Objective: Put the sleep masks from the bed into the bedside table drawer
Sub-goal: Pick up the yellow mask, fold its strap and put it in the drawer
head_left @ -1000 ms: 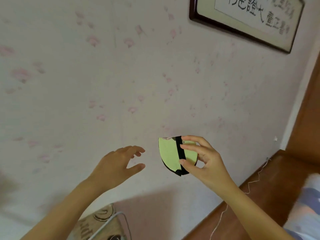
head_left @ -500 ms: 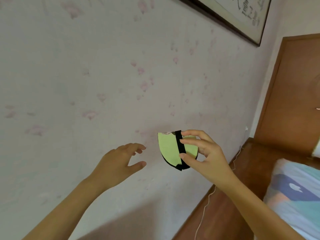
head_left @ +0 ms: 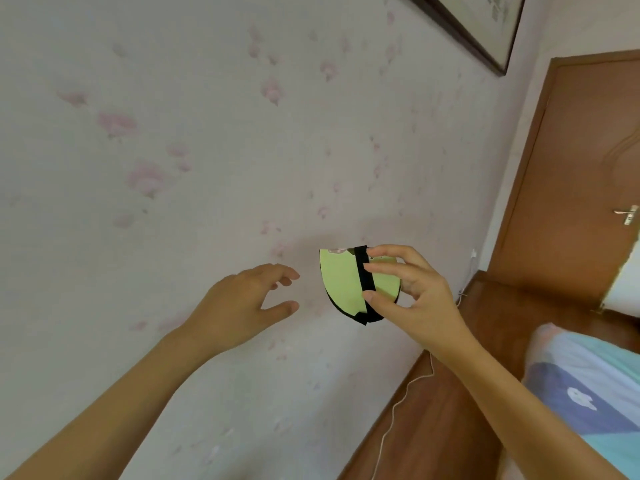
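Two bare forearms reached forward from the lower edge of the view. Nearest on the right lay a pillow (head_left: 588, 386) in blue and teal, resting against a brown wooden headboard (head_left: 440, 403), along which a thin white cord (head_left: 394, 410) trailed upward toward the wall. The left hand (head_left: 242, 303) hung in the air with fingers loosely spread and the thumb out, holding nothing. Just beside it, apart by a small gap, the right hand (head_left: 412, 299) pinched a folded sleep mask (head_left: 341, 282) between the thumb below and the fingertips above. The mask was pale green on its visible face with a black rim along the lower curve, and a black strap (head_left: 363, 282) ran across it top to bottom; a small pinkish mark near its upper edge was too blurred to identify. Behind both hands stood a pale wall (head_left: 173, 168) patterned with faint pink flowers. Farther right was a brown door (head_left: 581, 168) with a metal handle (head_left: 628, 214), and a dark-framed picture (head_left: 485, 32) hung at the top.
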Tool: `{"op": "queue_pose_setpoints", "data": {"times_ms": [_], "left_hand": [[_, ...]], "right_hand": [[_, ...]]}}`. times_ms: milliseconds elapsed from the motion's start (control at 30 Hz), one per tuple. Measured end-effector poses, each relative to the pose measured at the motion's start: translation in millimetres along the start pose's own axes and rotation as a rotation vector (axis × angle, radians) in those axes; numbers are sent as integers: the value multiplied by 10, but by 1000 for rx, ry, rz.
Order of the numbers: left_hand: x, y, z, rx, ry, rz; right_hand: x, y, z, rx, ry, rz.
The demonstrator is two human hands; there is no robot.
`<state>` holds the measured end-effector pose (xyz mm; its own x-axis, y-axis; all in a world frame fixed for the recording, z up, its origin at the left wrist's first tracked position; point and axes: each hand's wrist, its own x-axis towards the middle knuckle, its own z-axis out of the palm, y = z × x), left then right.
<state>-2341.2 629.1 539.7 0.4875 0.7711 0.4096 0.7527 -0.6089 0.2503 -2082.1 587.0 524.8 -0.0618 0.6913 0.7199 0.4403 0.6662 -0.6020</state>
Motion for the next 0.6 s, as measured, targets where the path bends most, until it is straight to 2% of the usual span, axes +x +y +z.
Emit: {"op": "queue_pose_setpoints", "data": {"times_ms": [600], "left_hand": [[2943,1069,1694,-142,-129,425]], "right_hand": [[424,1654,-1832,-405,265,189]]}}
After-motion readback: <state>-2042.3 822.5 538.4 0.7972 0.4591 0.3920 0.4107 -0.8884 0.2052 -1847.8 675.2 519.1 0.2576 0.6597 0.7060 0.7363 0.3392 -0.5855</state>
